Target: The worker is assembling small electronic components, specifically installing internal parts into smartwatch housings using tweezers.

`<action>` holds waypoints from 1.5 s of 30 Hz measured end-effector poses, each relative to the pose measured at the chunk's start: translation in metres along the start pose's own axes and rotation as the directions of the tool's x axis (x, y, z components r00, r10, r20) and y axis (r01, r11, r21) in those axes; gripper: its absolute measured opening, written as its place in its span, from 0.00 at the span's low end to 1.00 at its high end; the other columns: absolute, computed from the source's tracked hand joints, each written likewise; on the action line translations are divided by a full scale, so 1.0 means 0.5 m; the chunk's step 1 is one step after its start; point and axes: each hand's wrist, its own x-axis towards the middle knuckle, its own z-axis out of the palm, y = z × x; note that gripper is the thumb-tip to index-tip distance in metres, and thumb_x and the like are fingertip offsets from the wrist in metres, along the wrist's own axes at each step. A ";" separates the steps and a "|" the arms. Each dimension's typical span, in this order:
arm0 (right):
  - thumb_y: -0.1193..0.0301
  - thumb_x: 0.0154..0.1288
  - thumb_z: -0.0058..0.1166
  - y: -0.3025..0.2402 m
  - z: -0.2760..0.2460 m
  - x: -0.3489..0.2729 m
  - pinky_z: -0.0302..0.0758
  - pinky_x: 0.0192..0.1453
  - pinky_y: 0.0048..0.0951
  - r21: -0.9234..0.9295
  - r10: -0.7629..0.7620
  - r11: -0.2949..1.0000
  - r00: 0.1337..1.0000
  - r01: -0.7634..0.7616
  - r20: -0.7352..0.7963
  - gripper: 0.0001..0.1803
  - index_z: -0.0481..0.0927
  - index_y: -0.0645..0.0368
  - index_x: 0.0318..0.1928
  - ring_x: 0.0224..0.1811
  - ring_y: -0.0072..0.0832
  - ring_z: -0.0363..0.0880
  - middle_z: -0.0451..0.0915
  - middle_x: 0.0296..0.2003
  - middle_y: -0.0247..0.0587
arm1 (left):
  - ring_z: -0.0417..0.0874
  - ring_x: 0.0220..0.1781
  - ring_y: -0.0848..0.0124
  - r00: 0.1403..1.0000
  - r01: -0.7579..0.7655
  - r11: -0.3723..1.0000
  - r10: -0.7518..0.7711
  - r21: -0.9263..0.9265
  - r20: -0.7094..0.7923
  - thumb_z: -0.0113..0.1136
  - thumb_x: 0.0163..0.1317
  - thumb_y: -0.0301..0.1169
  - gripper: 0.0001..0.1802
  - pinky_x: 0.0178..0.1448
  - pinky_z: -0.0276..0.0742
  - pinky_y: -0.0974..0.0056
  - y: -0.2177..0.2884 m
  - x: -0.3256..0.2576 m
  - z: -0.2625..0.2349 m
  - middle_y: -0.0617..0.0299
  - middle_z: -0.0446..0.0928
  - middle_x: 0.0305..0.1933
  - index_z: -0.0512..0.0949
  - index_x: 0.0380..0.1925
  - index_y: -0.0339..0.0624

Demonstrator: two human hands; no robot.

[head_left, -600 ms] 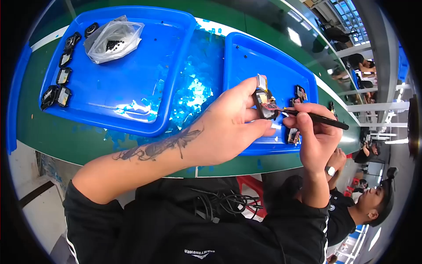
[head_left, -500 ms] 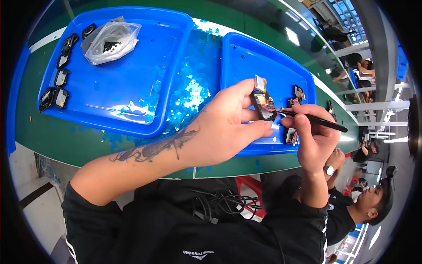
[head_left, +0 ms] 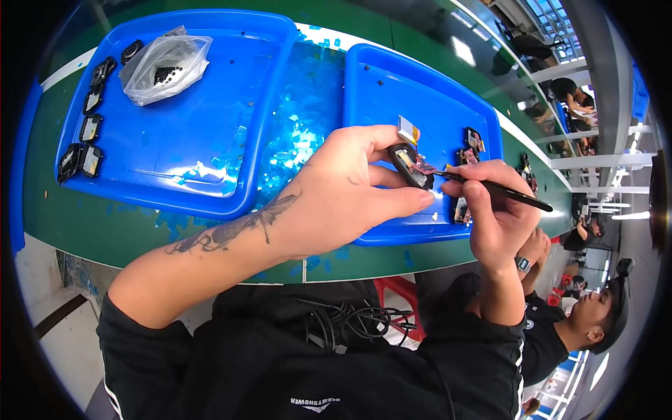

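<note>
My left hand [head_left: 350, 192] is closed on a small black device housing [head_left: 423, 180], gripped at its edges between thumb and fingers above the right blue tray [head_left: 392, 98]. From the housing a silver battery [head_left: 405, 129] sticks up at the far end, and a small reddish circuit board [head_left: 423, 167] shows in its opening. My right hand [head_left: 500, 220] pinches black tweezers [head_left: 516, 196], whose tips point left and meet or nearly meet the board. Whether the tips grip anything is too small to tell.
Several similar open housings [head_left: 474, 138] lie along the right tray's right side. The left blue tray [head_left: 161, 187] holds a clear plastic bag [head_left: 192, 78] of small black parts and more black housings [head_left: 91, 128]. Blue film pieces [head_left: 294, 133] cover the green table between the trays. A co-worker [head_left: 553, 332] sits at right.
The housing in my left hand has tilted, so its opening looks narrower. The tweezers stay at the board. The trays have shifted slightly left and up in view.
</note>
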 end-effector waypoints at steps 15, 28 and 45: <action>0.83 0.44 0.66 -0.028 -0.037 0.028 0.78 0.39 0.31 -0.352 -0.316 0.831 0.887 0.430 0.337 0.14 0.81 0.67 0.36 0.36 0.37 0.83 0.83 0.33 0.44 | 0.76 0.56 0.71 0.998 -0.012 1.000 0.013 -0.028 0.059 0.63 0.56 0.17 0.34 0.60 0.76 0.65 -0.001 -0.004 0.002 0.54 0.74 0.52 0.61 0.63 0.28; 0.86 0.55 0.58 -0.018 0.005 0.009 0.78 0.36 0.24 -0.118 -0.113 0.986 0.993 0.115 0.018 0.09 0.80 0.71 0.39 0.36 0.30 0.82 0.81 0.35 0.49 | 0.75 0.57 0.71 0.997 -0.075 0.997 0.075 0.007 0.033 0.63 0.55 0.16 0.36 0.61 0.75 0.65 -0.002 -0.003 0.005 0.55 0.74 0.53 0.60 0.64 0.28; 0.79 0.66 0.53 -0.022 0.020 0.002 0.83 0.43 0.28 0.105 0.171 0.982 0.979 -0.160 -0.108 0.09 0.76 0.72 0.44 0.36 0.31 0.85 0.81 0.38 0.51 | 0.76 0.55 0.71 0.997 -0.080 0.997 0.080 -0.017 0.005 0.64 0.55 0.17 0.34 0.60 0.77 0.65 0.005 0.001 -0.005 0.55 0.74 0.51 0.62 0.61 0.27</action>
